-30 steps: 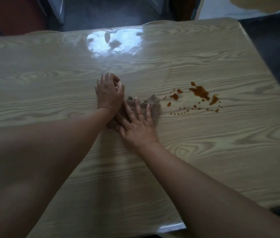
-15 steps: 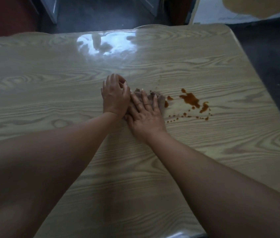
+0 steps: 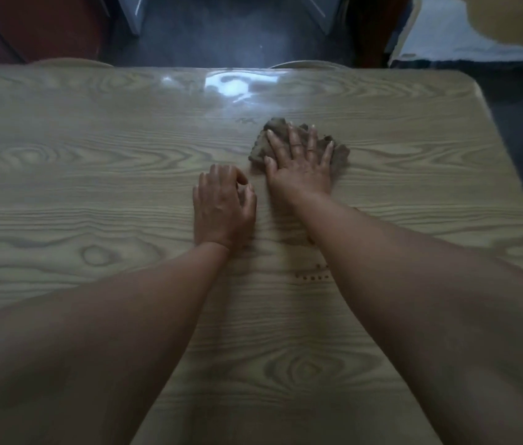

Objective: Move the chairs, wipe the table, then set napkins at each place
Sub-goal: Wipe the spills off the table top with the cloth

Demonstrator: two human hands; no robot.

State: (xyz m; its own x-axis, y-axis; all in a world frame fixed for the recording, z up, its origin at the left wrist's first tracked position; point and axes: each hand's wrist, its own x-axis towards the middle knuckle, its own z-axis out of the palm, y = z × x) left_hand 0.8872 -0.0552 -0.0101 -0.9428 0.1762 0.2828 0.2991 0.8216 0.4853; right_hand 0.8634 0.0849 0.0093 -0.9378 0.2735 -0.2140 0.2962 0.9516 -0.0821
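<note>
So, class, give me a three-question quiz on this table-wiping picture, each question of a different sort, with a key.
1. True or false: the right hand lies flat, fingers spread, on the brown cloth.
2. Multiple choice: where is the left hand? A) on the cloth B) on the bare wooden table, beside the right wrist C) lifted off the table
3. Short answer: what marks remain on the table by the right forearm?

Key
1. True.
2. B; its fingers are curled and it holds nothing.
3. A short row of small dark spots, not yet wiped.
</note>
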